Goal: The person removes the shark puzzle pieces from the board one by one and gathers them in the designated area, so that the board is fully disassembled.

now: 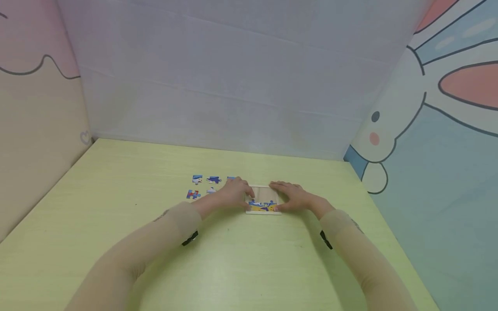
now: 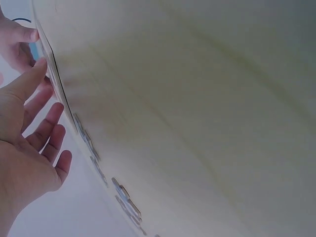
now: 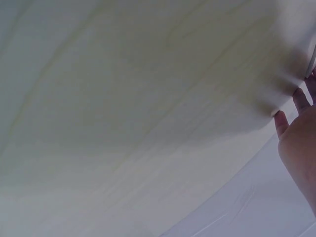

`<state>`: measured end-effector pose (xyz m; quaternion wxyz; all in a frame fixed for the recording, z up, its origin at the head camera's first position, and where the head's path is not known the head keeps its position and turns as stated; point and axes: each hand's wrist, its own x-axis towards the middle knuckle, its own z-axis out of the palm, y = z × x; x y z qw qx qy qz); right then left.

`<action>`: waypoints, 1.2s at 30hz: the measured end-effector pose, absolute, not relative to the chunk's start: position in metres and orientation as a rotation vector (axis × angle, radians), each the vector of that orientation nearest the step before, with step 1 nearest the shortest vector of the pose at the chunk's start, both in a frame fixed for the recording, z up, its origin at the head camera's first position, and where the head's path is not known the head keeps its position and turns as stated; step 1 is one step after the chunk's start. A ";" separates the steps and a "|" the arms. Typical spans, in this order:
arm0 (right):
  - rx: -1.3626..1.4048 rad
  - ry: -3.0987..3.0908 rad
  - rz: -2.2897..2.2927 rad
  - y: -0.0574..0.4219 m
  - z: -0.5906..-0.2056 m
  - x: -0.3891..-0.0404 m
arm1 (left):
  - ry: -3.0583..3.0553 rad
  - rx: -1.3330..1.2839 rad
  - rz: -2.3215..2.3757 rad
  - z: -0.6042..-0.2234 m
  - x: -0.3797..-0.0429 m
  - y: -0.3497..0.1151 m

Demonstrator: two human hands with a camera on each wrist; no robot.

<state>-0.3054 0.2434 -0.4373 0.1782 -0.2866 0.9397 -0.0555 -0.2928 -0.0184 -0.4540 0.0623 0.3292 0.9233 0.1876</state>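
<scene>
A small wooden puzzle tray (image 1: 266, 193) with a pale rim lies on the table between the two hands. Joined jigsaw pieces (image 1: 262, 207) in yellow, blue and white fill its near part; bare wood shows behind them. My left hand (image 1: 232, 193) is at the tray's left side, its thumb by the near left corner and fingertips over the left rim. In the left wrist view, that hand's fingers (image 2: 48, 129) are loosely bent and spread. On the other side, my right hand (image 1: 296, 198) rests along the right rim, fingers extended, thumb at the pieces' right end.
Several loose jigsaw pieces lie left of the tray, among them a blue one (image 1: 213, 179) and a red-and-blue one (image 1: 193, 194). Another piece (image 1: 231, 178) is partly behind the left hand. The pale yellow table (image 1: 249, 263) meets a whitish cloth wall (image 1: 218, 86) at the back.
</scene>
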 end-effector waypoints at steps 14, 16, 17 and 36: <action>-0.777 2.624 -0.182 0.241 -0.433 -0.305 | 2.756 0.967 0.530 -0.454 -0.291 -0.013; -0.762 2.642 -0.184 0.238 -0.434 -0.304 | 2.748 0.965 0.538 -0.453 -0.290 -0.013; -0.758 2.655 -0.196 0.237 -0.435 -0.304 | 2.747 0.964 0.534 -0.452 -0.290 -0.014; -0.655 2.802 -0.210 0.219 -0.438 -0.296 | 2.729 0.974 0.561 -0.450 -0.290 -0.014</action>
